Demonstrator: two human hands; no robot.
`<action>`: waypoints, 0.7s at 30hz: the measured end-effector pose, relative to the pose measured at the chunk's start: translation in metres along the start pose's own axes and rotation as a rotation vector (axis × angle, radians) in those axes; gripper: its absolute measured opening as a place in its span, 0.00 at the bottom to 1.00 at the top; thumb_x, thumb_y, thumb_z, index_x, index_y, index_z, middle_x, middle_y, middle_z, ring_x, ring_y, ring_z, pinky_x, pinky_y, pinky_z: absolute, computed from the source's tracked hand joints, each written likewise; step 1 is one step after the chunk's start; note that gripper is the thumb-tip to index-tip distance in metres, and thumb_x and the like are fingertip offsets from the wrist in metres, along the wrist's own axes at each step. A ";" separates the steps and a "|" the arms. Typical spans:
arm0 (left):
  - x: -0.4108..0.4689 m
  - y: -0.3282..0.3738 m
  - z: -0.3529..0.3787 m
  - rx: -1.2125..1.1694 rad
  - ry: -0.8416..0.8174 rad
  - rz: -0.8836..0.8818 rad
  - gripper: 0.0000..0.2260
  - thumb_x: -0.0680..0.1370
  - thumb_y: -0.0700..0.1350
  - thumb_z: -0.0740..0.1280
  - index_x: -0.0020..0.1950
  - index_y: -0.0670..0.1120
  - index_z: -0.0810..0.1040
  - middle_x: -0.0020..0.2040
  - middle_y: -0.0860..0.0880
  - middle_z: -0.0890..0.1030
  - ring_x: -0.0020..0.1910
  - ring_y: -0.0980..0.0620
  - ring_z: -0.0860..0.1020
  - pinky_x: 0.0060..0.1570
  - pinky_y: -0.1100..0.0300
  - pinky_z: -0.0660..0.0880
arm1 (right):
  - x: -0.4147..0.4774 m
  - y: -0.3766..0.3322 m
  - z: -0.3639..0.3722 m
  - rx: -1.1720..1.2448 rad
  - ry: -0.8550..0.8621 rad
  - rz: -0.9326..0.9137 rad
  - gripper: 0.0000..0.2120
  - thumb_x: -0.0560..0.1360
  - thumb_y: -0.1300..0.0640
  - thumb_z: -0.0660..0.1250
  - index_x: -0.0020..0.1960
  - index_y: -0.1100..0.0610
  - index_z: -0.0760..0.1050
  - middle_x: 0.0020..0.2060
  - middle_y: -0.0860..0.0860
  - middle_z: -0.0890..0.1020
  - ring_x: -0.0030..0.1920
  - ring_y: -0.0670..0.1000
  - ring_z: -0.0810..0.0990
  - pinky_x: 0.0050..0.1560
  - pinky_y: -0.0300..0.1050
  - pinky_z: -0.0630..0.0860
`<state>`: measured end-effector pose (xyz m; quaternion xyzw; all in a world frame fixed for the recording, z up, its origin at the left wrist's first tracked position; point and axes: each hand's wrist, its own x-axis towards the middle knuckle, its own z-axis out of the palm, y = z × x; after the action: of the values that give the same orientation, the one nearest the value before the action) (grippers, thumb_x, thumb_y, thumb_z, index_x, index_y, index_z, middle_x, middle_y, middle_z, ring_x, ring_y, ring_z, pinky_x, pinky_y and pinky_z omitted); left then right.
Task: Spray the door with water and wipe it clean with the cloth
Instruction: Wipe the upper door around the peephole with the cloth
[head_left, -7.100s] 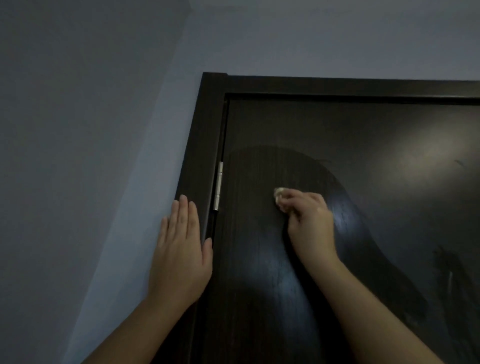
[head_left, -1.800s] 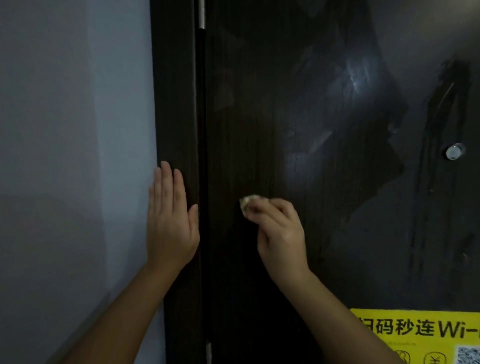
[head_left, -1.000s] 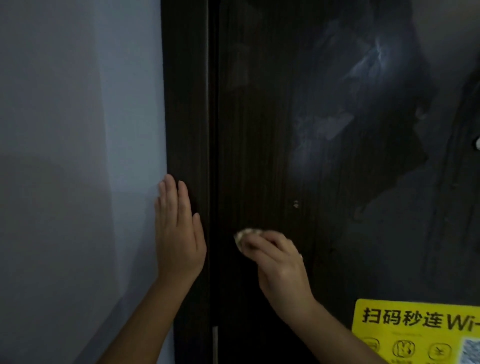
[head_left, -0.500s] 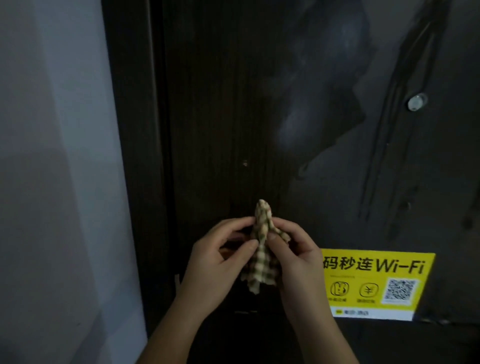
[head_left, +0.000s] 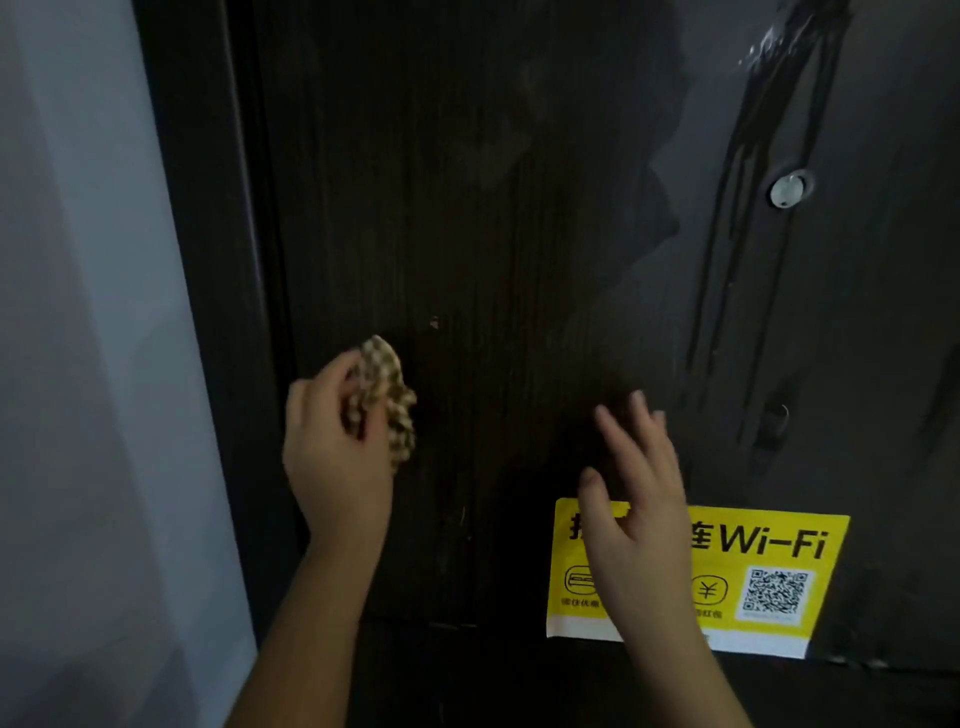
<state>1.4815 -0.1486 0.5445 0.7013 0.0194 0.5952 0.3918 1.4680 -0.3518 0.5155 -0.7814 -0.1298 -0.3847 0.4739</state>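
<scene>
The dark brown door fills the view, its left part darker and wet, with water streaks running down at the upper right. My left hand grips a bunched checked cloth near the door's left edge. My right hand is flat with spread fingers, in front of the door and over the left part of a yellow Wi-Fi sticker. No spray bottle is in view.
The dark door frame runs down the left, with a pale wall beside it. A round silver peephole sits at the upper right of the door.
The cloth passed from my right hand, through both hands half a second ago, into my left hand alone. My right hand let go and moved right over the sticker. The view dropped lower on the door.
</scene>
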 end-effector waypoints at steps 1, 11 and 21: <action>0.003 -0.005 0.008 0.072 -0.029 0.040 0.17 0.76 0.41 0.67 0.64 0.48 0.75 0.53 0.51 0.73 0.48 0.59 0.74 0.49 0.65 0.74 | 0.004 0.007 -0.001 -0.119 -0.033 0.006 0.28 0.78 0.54 0.62 0.74 0.42 0.58 0.77 0.40 0.50 0.77 0.43 0.42 0.76 0.54 0.46; -0.020 -0.018 0.050 0.342 -0.001 0.377 0.23 0.73 0.37 0.70 0.67 0.47 0.73 0.44 0.42 0.75 0.41 0.45 0.72 0.37 0.51 0.72 | 0.011 0.028 0.002 -0.391 -0.231 0.014 0.39 0.77 0.51 0.62 0.75 0.42 0.36 0.74 0.41 0.30 0.72 0.47 0.25 0.74 0.54 0.37; -0.032 -0.017 0.066 0.412 0.002 0.340 0.19 0.77 0.42 0.64 0.68 0.47 0.73 0.48 0.41 0.77 0.46 0.45 0.72 0.44 0.51 0.68 | 0.012 0.026 0.002 -0.400 -0.249 0.011 0.39 0.77 0.51 0.62 0.76 0.44 0.38 0.73 0.42 0.29 0.72 0.48 0.24 0.73 0.55 0.36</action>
<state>1.5360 -0.1876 0.5102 0.7588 0.0224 0.6366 0.1355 1.4914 -0.3653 0.5067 -0.9018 -0.1039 -0.3008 0.2922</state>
